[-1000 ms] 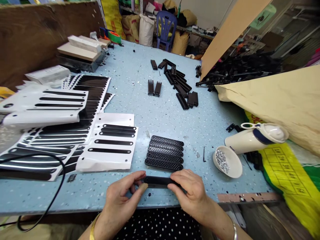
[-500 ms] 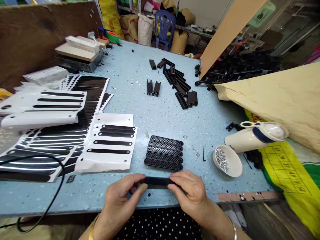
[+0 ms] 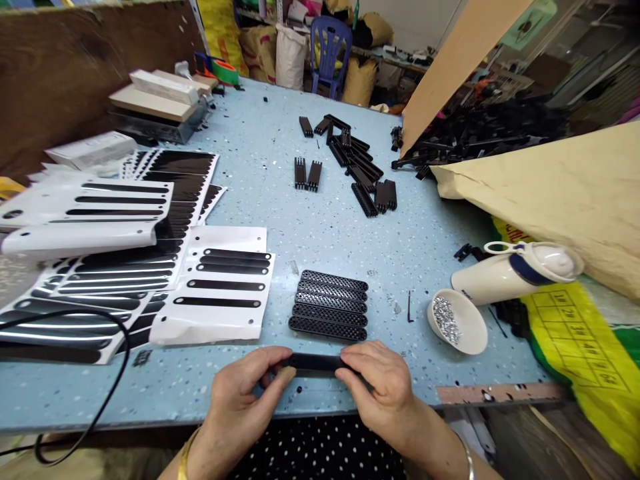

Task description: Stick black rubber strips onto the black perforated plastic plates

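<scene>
Between my two hands, near the table's front edge, is a black plastic strip (image 3: 316,362) with a smooth face. My left hand (image 3: 250,387) pinches its left end between thumb and fingers. The right end is gripped the same way by my right hand (image 3: 383,383). Just beyond lies a row of several black strips (image 3: 329,305) with a lattice pattern, side by side. To the left, a white backing sheet (image 3: 220,320) carries black strip-shaped stickers (image 3: 226,285) with rounded ends.
More sticker sheets (image 3: 120,280) cover the table's left side, crossed by a black cable (image 3: 125,347). At right are a white bowl (image 3: 473,327) of small metal pieces, a white bottle (image 3: 493,277) and a hex key (image 3: 409,308). Black parts (image 3: 357,160) lie farther back.
Both hands keep the same hold on the black strip. The view has shifted very slightly; nothing else visibly differs.
</scene>
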Tool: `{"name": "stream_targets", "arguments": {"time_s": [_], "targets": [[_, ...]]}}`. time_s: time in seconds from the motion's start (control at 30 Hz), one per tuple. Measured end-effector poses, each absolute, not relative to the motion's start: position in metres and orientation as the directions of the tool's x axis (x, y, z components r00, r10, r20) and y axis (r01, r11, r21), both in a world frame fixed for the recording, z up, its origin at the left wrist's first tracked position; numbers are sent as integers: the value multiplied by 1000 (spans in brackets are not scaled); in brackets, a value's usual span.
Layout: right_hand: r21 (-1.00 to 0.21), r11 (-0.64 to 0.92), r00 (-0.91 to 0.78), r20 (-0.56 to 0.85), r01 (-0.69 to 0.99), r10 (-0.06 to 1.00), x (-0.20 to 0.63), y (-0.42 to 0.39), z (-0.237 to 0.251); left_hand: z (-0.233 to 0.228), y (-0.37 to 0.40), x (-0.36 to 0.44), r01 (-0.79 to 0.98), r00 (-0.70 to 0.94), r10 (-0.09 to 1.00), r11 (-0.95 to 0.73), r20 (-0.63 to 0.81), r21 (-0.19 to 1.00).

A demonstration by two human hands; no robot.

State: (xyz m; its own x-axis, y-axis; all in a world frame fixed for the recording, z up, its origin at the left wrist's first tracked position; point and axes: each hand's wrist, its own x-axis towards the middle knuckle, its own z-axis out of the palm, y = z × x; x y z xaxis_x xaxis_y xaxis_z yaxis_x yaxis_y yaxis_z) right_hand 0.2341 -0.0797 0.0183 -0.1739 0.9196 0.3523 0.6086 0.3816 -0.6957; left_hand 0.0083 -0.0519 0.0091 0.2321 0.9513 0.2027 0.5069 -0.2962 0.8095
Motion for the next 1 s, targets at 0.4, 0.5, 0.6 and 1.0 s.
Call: {"name": "stream_targets", "arguments": {"time_s": [0.4, 0.5, 0.6, 1.0], "targets": [[-743, 353, -148, 330, 568, 932, 235, -76, 22, 10, -44, 12, 521, 282, 950, -269, 133, 810], [-797, 330, -133, 306, 506, 943, 239, -75, 20, 8, -44, 14, 496, 273, 948, -287, 167, 820], [-832, 316, -129, 289, 456, 949, 241, -74, 18, 8, -45, 13, 487, 268, 947, -291, 176, 823], [-624, 521, -279, 448, 583, 849, 242, -82, 25, 11, -44, 17, 509, 237, 947, -310, 216, 803]]}}
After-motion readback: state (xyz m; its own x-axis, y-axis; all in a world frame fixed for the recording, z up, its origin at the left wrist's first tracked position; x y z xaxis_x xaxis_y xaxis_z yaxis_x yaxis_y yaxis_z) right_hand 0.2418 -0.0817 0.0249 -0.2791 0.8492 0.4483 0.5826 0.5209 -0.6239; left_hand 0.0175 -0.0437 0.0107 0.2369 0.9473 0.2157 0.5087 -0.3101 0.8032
